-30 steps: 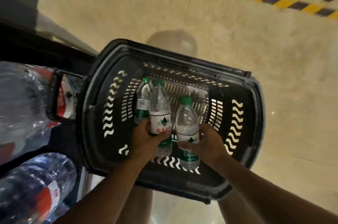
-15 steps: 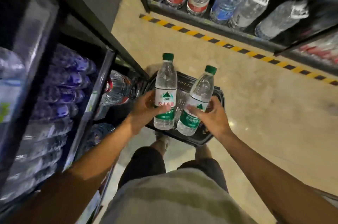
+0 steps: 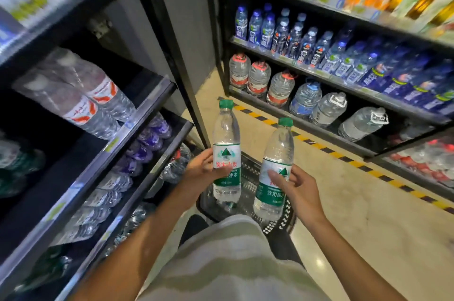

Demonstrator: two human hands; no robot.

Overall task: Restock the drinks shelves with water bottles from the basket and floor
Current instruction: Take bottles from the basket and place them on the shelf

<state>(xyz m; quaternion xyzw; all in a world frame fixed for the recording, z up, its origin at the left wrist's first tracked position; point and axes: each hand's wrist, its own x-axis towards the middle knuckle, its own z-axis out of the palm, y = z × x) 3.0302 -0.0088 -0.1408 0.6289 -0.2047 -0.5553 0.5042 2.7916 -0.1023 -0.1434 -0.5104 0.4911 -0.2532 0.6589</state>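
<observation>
My left hand (image 3: 200, 170) grips a clear water bottle (image 3: 226, 137) with a green cap and green-white label, held upright. My right hand (image 3: 294, 186) grips a second green-capped water bottle (image 3: 278, 150), tilted a little to the right. Both bottles are raised in front of me, above the black plastic basket (image 3: 280, 223) on the floor, which they partly hide. One more bottle (image 3: 227, 206) lies in the basket. The drinks shelves (image 3: 137, 114) stand close on my left, with a dark gap on the middle level.
Left shelves hold packs of clear bottles (image 3: 81, 101) and purple-labelled bottles (image 3: 149, 138). Ahead, a second rack (image 3: 344, 84) carries blue bottles and large water jugs (image 3: 259, 79). A yellow-black floor stripe (image 3: 344, 158) runs along its base. Beige floor lies to the right.
Both hands lifted the two bottles out of the basket and up to chest height. My view rose from the basket to the shelves.
</observation>
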